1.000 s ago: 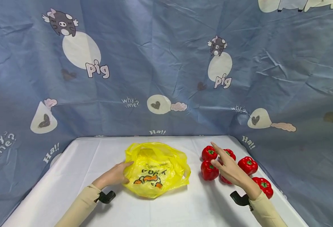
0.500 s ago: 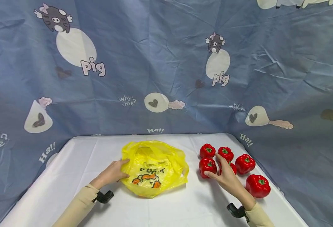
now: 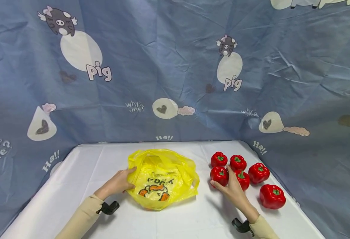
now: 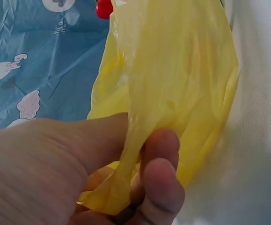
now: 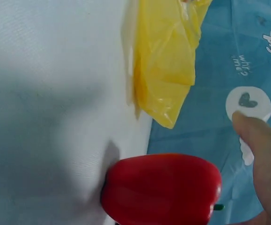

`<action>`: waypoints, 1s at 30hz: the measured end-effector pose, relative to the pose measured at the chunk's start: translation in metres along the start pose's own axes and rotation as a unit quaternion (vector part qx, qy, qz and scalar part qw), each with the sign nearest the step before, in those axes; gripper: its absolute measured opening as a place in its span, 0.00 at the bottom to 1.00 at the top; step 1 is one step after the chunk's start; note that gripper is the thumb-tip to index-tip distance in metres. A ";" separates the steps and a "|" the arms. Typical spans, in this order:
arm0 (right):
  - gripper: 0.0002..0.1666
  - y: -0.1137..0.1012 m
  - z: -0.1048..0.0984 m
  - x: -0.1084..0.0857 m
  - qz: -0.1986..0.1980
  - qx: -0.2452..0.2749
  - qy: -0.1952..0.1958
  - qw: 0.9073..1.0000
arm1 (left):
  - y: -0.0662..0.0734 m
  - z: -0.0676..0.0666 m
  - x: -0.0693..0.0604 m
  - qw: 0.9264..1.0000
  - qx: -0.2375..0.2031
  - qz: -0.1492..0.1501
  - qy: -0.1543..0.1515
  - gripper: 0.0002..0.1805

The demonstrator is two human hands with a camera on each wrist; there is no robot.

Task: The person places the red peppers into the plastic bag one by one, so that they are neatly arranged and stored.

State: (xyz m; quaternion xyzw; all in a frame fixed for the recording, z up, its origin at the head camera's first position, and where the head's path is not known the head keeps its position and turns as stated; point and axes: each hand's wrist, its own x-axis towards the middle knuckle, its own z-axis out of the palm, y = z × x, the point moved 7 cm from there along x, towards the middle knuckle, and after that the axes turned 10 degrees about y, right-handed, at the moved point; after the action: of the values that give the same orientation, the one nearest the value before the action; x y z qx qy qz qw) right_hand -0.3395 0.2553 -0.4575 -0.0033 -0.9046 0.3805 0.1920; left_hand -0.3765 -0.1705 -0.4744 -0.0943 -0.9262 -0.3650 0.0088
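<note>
A yellow plastic bag (image 3: 158, 181) with printed lettering lies on the table, its mouth partly spread. My left hand (image 3: 116, 182) pinches the left edge of the bag; in the left wrist view the film (image 4: 172, 79) passes between thumb and curled fingers. My right hand (image 3: 234, 191) is at the front-left red bell pepper (image 3: 218, 175), thumb on its near left side and fingers to its right. In the right wrist view, the thumb (image 5: 261, 150) stands apart from that pepper (image 5: 163, 187); the other fingers are mostly hidden.
Beside the right hand sits another bell pepper (image 3: 243, 181), with more behind it (image 3: 218, 159) and to the right (image 3: 272, 197). A white cloth covers the table (image 3: 180, 222). Blue patterned fabric (image 3: 175, 73) hangs behind and at both sides.
My right hand has come down from above the peppers, moving toward me and slightly left to the front-left pepper. The left hand keeps its pinch on the bag; the head view shifted slightly.
</note>
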 end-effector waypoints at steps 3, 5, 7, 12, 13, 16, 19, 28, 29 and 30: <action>0.62 0.003 0.003 0.001 0.004 -0.007 0.006 1.000 | -0.001 0.001 -0.001 1.000 0.000 0.001 -0.002 0.43; 0.61 0.006 0.006 0.003 0.007 -0.011 0.007 1.000 | -0.002 0.000 -0.001 1.000 0.001 0.004 0.001 0.41; 0.60 0.007 0.008 0.004 0.011 -0.013 0.008 1.000 | -0.002 0.000 0.000 1.000 0.004 0.007 0.006 0.40; 0.59 0.011 0.012 0.008 0.016 -0.007 0.016 1.000 | -0.002 -0.001 0.001 1.000 0.006 0.009 0.014 0.39; 0.58 0.012 0.013 0.008 0.019 -0.006 0.017 1.000 | -0.001 -0.001 0.001 1.000 0.005 0.007 0.014 0.39; 0.58 0.017 0.018 0.010 0.028 -0.006 0.018 0.999 | -0.002 0.000 0.002 1.000 0.001 0.003 0.008 0.39; 0.57 0.021 0.022 0.010 0.042 -0.010 0.021 0.999 | -0.003 0.000 0.001 1.000 -0.006 0.001 0.005 0.40; 0.57 0.026 0.023 0.011 0.046 -0.029 0.043 0.998 | -0.003 -0.003 0.000 1.000 -0.013 0.011 0.004 0.45; 0.57 0.027 0.022 0.012 0.046 -0.031 0.044 0.997 | -0.003 -0.004 0.000 1.000 -0.013 0.010 0.004 0.45; 0.57 0.026 0.022 0.013 0.046 -0.032 0.045 0.997 | -0.003 -0.004 0.000 1.000 -0.012 0.010 0.004 0.45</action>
State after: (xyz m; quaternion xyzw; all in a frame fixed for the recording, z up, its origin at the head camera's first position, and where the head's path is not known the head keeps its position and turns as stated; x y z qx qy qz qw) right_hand -0.3627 0.2610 -0.4851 -0.0677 -0.9059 0.3589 0.2144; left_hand -0.3774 -0.1755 -0.4732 -0.1020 -0.9206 -0.3768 0.0146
